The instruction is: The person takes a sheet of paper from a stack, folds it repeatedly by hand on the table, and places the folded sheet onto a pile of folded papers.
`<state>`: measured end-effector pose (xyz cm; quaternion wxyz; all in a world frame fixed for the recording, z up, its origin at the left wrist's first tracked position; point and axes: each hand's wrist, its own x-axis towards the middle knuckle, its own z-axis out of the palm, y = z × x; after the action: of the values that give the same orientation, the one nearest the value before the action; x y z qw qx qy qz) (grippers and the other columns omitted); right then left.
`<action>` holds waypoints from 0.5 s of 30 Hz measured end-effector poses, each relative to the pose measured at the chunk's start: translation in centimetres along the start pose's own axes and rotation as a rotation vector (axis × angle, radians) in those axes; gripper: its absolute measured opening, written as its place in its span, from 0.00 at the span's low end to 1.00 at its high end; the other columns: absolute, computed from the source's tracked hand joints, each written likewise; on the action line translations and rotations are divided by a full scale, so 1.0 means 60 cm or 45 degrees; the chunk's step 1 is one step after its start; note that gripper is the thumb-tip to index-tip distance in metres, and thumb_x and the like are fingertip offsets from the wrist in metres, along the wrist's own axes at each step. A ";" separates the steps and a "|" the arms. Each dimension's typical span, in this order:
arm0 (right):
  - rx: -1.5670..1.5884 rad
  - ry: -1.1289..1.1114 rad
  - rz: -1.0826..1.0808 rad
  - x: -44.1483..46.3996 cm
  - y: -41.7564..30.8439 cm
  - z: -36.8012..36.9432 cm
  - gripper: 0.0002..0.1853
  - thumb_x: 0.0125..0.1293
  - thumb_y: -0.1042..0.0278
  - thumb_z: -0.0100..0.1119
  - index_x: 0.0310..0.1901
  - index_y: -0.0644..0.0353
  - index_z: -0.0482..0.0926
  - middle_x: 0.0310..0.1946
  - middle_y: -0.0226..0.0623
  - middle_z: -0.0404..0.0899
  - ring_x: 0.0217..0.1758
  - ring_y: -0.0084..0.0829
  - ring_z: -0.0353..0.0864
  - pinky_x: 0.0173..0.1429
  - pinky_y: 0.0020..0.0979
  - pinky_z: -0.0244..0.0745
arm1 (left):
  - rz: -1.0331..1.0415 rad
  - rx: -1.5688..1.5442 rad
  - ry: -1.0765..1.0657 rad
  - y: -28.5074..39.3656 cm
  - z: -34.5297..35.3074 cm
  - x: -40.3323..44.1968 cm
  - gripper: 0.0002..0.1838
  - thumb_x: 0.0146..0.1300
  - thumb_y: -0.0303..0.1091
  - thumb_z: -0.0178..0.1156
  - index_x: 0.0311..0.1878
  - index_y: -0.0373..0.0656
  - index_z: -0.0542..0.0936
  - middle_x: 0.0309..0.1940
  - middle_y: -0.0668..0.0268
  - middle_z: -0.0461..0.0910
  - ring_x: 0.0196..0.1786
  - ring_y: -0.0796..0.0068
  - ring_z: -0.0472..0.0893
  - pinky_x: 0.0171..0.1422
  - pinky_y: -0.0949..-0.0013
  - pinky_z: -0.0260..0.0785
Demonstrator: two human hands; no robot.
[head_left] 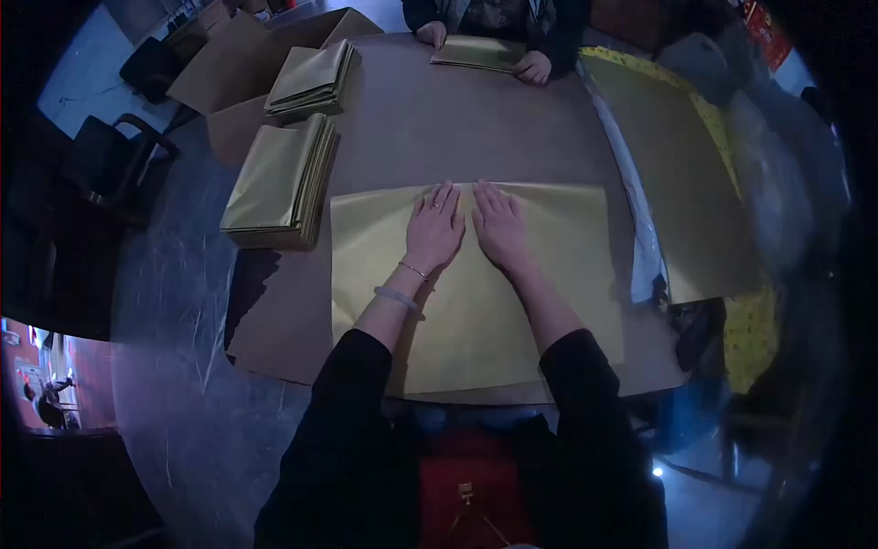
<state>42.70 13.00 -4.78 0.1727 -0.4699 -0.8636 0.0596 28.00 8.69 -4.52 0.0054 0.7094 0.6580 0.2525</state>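
Note:
A large sheet of gold paper (476, 339) lies spread on the table in front of me. Its far edge runs just beneath my fingertips. My left hand (436, 229) rests flat on the sheet near the middle of that edge, fingers stretched out; a ring and two bracelets are on this hand and wrist. Close beside it, my right hand (498, 227) also lies flat, fingers extended toward the far edge. Neither hand grips anything. Whether the far edge is folded cannot be made out.
Two stacks of folded gold paper, a near stack (265, 183) and a far stack (311, 78), stand at the left by an open cardboard box (229, 69). A pile of large sheets (686, 183) lies right. Across the table (439, 119), another person's hands hold a folded gold sheet (477, 53).

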 end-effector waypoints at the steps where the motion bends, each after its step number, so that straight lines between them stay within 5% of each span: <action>1: -0.020 0.003 0.041 0.000 0.011 0.000 0.26 0.72 0.56 0.33 0.69 0.57 0.56 0.71 0.34 0.54 0.75 0.32 0.50 0.76 0.41 0.42 | -0.012 0.019 0.030 -0.003 -0.001 0.001 0.28 0.64 0.42 0.46 0.65 0.40 0.64 0.67 0.57 0.63 0.71 0.62 0.59 0.73 0.54 0.48; 8: -0.011 0.116 0.224 -0.014 0.112 -0.030 0.26 0.71 0.58 0.34 0.69 0.56 0.55 0.69 0.37 0.57 0.73 0.35 0.53 0.73 0.45 0.47 | -0.284 0.157 0.017 -0.064 -0.029 -0.014 0.30 0.66 0.45 0.44 0.68 0.41 0.61 0.69 0.60 0.59 0.73 0.63 0.55 0.75 0.55 0.44; 15: -0.200 0.057 0.493 -0.032 0.241 -0.075 0.27 0.71 0.58 0.31 0.70 0.56 0.54 0.69 0.37 0.57 0.74 0.33 0.51 0.75 0.44 0.42 | -0.582 0.376 0.021 -0.155 -0.083 -0.049 0.31 0.68 0.47 0.40 0.69 0.38 0.58 0.71 0.58 0.55 0.74 0.62 0.52 0.76 0.56 0.41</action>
<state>56.67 19.11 -4.87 0.1401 -0.6404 -0.7550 0.0138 17.49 5.59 -4.36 -0.0466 0.5336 0.8306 0.1520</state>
